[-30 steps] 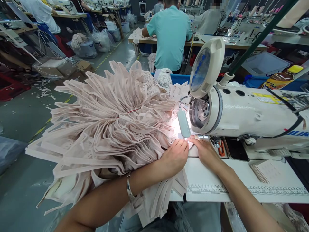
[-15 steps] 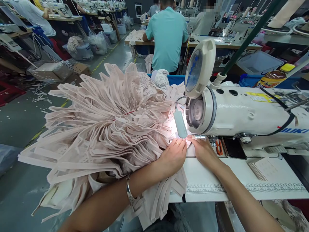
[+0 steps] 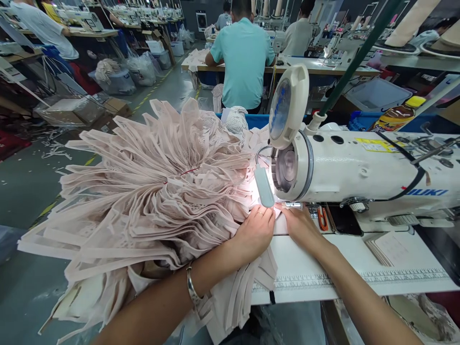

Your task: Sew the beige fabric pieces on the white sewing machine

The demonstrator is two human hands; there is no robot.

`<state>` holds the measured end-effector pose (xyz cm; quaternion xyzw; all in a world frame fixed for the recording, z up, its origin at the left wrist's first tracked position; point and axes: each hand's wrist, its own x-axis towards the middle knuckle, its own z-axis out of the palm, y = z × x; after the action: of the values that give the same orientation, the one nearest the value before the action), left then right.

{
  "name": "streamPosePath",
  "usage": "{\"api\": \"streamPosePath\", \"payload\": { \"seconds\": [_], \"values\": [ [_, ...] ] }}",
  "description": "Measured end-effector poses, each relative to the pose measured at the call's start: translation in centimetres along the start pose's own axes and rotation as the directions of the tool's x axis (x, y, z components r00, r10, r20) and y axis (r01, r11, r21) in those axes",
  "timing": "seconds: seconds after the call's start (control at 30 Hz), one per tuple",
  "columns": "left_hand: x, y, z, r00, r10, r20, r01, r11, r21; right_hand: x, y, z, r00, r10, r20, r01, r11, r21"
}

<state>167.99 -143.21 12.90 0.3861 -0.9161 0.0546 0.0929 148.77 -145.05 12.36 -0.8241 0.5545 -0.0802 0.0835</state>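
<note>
A white sewing machine [image 3: 334, 165] lies across the right half of the view, its round end cover swung up. Just below its lit needle area, my left hand [image 3: 257, 229] has its fingers closed and pressed down on pale pink fabric [image 3: 281, 224]. My right hand [image 3: 299, 224] meets it from the other side, fingertips together on the same fabric under the machine head. The needle is hidden behind a small grey-green lamp [image 3: 264, 187]. A large fanned bundle of pale pink fabric pieces [image 3: 151, 191] spreads to the left, under and beside my left forearm.
Orange thread snips [image 3: 322, 218] and a dark phone [image 3: 345, 220] lie right of my right hand. A stack of cards [image 3: 386, 248] sits on the white table with a ruler strip [image 3: 359, 278]. Behind the machine are a bottle [image 3: 395, 115] and a seated person [image 3: 243, 62].
The view has shifted slightly, so the machine and bundle appear a little farther left. Both hands stay on the fabric at the machine, with hardly any movement.
</note>
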Motion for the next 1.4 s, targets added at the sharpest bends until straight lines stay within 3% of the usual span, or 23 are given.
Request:
{"api": "streamPosePath", "payload": {
  "seconds": [0.17,0.37,0.5,0.6,0.73,0.87,0.97,1.07,1.23,1.4],
  "values": [
    [0.0,-0.1,0.4,1.0,0.014,-0.024,-0.013,0.999,0.044,0.0,-0.1,-0.1,0.999,0.026,0.024,-0.026,1.0,-0.001],
    [-0.4,0.0,0.7,0.997,0.008,-0.081,0.001,0.994,0.113,0.2,-0.3,0.2,0.999,-0.034,-0.021,0.033,0.997,-0.07],
    [-0.3,-1.2,-0.2,0.993,0.111,-0.033,-0.106,0.986,0.132,-0.1,-0.4,0.6,0.999,-0.026,-0.027,0.022,0.988,-0.155],
    [-0.1,-2.9,-1.0,0.996,0.093,-0.004,-0.092,0.993,0.079,-0.5,-0.2,1.0,0.992,-0.065,-0.109,0.049,0.989,-0.137],
    [-0.3,-4.2,-1.4,0.998,0.048,-0.051,-0.048,0.999,0.01,-1.0,0.3,1.3,0.97,-0.153,-0.189,0.155,0.988,-0.003],
    [-0.2,-4.1,-1.3,0.993,0.077,-0.088,-0.075,0.997,0.029,-1.3,0.4,1.1,0.966,-0.158,-0.206,0.155,0.987,-0.03],
    [-0.1,-3.9,-1.3,0.994,0.102,-0.042,-0.101,0.995,0.019,-1.4,0.4,1.0,0.963,-0.169,-0.212,0.156,0.985,-0.074],
    [-0.1,-3.9,-1.5,0.996,0.082,0.03,-0.079,0.995,-0.068,-1.4,0.3,1.0,0.964,-0.174,-0.201,0.16,0.983,-0.085],
    [-0.1,-4.3,-1.4,0.996,0.076,0.038,-0.065,0.968,-0.243,-1.5,0.1,0.7,0.956,-0.154,-0.25,0.145,0.988,-0.055],
    [0.0,-4.8,-0.8,0.993,0.109,0.053,-0.087,0.946,-0.313,-1.6,-0.1,0.4,0.935,-0.157,-0.317,0.164,0.987,-0.005]
  ]
}}
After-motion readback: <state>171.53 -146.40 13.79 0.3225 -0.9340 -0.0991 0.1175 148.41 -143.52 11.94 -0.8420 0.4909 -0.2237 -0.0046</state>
